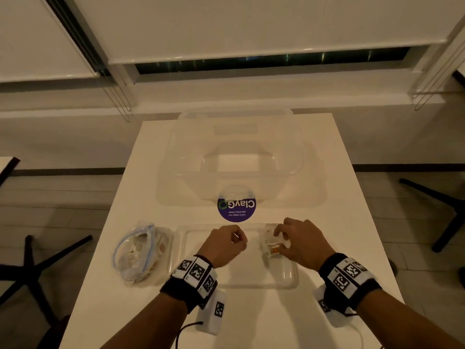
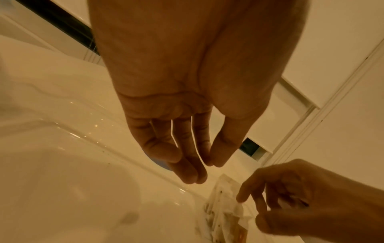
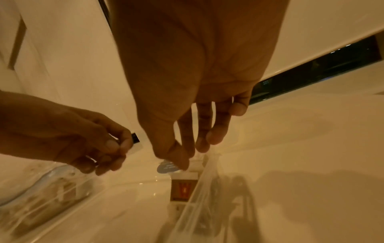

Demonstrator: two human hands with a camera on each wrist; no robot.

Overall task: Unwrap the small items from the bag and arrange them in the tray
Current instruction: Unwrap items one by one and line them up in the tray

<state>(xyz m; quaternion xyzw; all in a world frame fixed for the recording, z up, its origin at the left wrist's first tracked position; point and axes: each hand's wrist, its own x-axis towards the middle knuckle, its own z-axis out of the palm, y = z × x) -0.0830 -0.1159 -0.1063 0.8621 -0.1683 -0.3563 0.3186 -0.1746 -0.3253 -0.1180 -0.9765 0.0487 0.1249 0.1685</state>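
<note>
Right hand [image 1: 299,241] pinches a wrapped packet [image 1: 270,241], long axis pointing away, at the right of the tray [image 1: 289,282]; left hand [image 1: 224,245], curled and apparently empty, hovers just left, not touching.

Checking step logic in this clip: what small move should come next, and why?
Probably bring the left hand across to pinch the wrapper's free edge and pull it open. The right hand alone pinches the small wrapped item over the tray, its clear wrapper seemingly on; the left hand hovers beside it, thumb against fingertips.
</note>
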